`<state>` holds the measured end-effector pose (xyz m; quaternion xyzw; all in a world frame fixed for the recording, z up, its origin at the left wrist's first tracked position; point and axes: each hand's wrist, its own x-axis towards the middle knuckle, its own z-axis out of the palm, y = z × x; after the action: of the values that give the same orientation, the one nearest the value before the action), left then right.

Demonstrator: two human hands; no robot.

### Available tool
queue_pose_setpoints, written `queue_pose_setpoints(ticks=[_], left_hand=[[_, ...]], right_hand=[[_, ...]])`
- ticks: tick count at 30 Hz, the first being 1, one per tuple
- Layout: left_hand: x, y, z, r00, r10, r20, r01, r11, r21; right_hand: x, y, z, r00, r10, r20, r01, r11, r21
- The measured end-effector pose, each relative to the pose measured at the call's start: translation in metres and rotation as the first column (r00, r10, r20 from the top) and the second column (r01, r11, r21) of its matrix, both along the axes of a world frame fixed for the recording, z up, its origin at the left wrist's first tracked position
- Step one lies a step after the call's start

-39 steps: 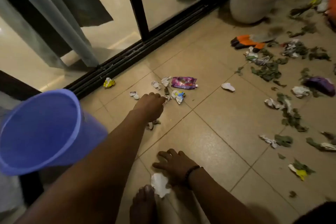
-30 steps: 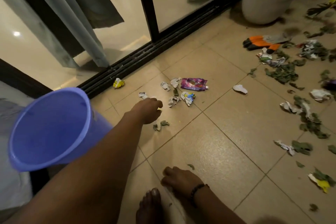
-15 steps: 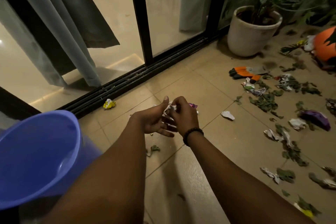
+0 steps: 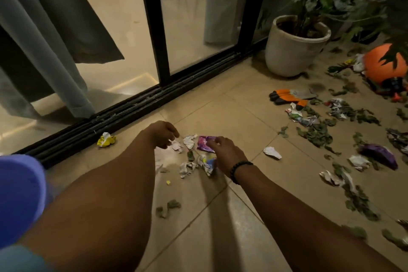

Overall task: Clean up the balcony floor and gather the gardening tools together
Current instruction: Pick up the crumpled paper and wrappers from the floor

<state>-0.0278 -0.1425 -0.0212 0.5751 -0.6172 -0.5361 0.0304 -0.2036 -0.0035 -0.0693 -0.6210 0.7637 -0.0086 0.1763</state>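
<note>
A: Litter is spread over most of the balcony floor [image 4: 242, 104], so little of the clean-up can be judged done. A cluster of crumpled paper scraps [image 4: 187, 166] and a purple wrapper [image 4: 205, 142] lies directly under the two hands.

B: How are the hands held?

A: The left hand [image 4: 162, 133] is curled low over a white scrap [image 4: 176, 144]; whether that scrap is pinched cannot be told. The right hand [image 4: 223, 152] is spread loosely, its fingertips [image 4: 213, 141] at the wrapper's edge, with nothing seen gripped.

B: And what is left?

A: A yellow wrapper [image 4: 106, 139] is found beyond the left hand, by the black door track [image 4: 132, 108]. Dry, curled green leaves [image 4: 318, 134] and more torn paper are scattered well to the right of the right hand. Orange-and-grey gardening gloves [image 4: 289, 96] lie flat farther out, near a round white planter [image 4: 293, 51], not yet gathered. A smooth blue plastic bucket [image 4: 19, 201] is seen beside the left forearm; it is judged the likely place for the rubbish.

B: Textures?

A: The tiles are glossy and beige, the papers creased and light, and the wrapper shiny.
</note>
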Motion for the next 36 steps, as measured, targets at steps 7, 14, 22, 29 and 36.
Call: queue_pose_setpoints(ticks=[7,14,22,29,36], left_hand=[[0.026,0.002,-0.022,0.994,0.107,-0.033,-0.108,0.994,-0.007],[0.021,-0.014,-0.046,0.96,0.231,-0.156,-0.182,0.944,0.277],[-0.017,-0.016,-0.044,0.821,0.381,-0.425,-0.044,0.785,0.618],[-0.015,-0.033,-0.033,0.746,0.509,-0.43,-0.354,0.849,0.391],[0.029,-0.04,-0.04,0.742,0.571,-0.352,-0.499,0.821,0.279]], right_hand=[[0.022,-0.006,-0.037,0.998,0.068,-0.001,-0.067,0.984,0.168],[0.019,-0.022,-0.051,0.967,-0.12,0.223,0.14,0.987,-0.074],[0.04,-0.075,-0.003,0.867,-0.036,0.497,0.248,0.896,-0.368],[0.008,-0.091,0.003,0.857,-0.253,0.45,0.433,0.827,-0.36],[-0.024,-0.04,-0.087,0.957,-0.285,0.053,0.287,0.956,-0.053]])
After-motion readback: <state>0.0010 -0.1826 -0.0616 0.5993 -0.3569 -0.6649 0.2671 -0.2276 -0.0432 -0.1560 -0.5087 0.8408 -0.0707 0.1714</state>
